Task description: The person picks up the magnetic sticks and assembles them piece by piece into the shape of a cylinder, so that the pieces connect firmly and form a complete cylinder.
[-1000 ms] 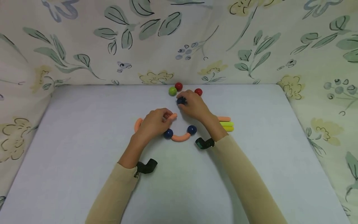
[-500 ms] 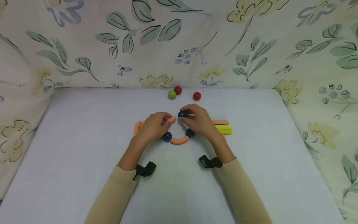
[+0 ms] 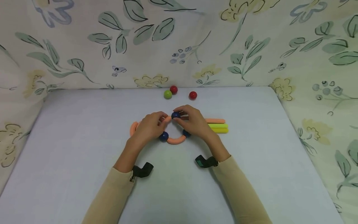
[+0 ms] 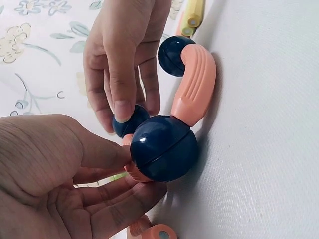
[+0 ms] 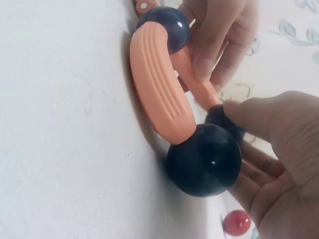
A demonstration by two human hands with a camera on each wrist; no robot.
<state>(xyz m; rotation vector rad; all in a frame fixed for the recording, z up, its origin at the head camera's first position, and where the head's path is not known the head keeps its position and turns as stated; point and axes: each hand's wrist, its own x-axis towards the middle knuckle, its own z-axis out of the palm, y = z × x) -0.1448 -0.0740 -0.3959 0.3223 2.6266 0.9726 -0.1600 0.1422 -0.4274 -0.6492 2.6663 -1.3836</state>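
Observation:
In the head view my left hand [image 3: 151, 126] pinches a curved orange magnetic rod [image 3: 167, 119] by its side. My right hand [image 3: 193, 122] holds a dark blue ball [image 3: 176, 115] between thumb and fingers, at the far end of that rod; the right wrist view shows the rod's tip [image 5: 209, 99] meeting this ball [image 5: 224, 122]. Nearer me, a second curved orange rod [image 3: 176, 141] lies on the table with a blue ball [image 3: 163, 136] at its left end and another [image 3: 186, 133] at its right. The left ball [image 4: 164, 148] sits beside my left fingertips.
Behind the hands stand a green ball [image 3: 167, 94] and two red balls, one touching it [image 3: 173, 90] and one apart [image 3: 193, 95]. Right of my right hand lie orange [image 3: 215, 120], lime [image 3: 218, 125] and yellow [image 3: 219, 130] straight rods. More curved orange pieces [image 3: 132, 128] show left.
My right hand has brought the blue ball from near the back balls toward me and leftward, onto the end of the curved rod. My left hand keeps its hold on the rod.

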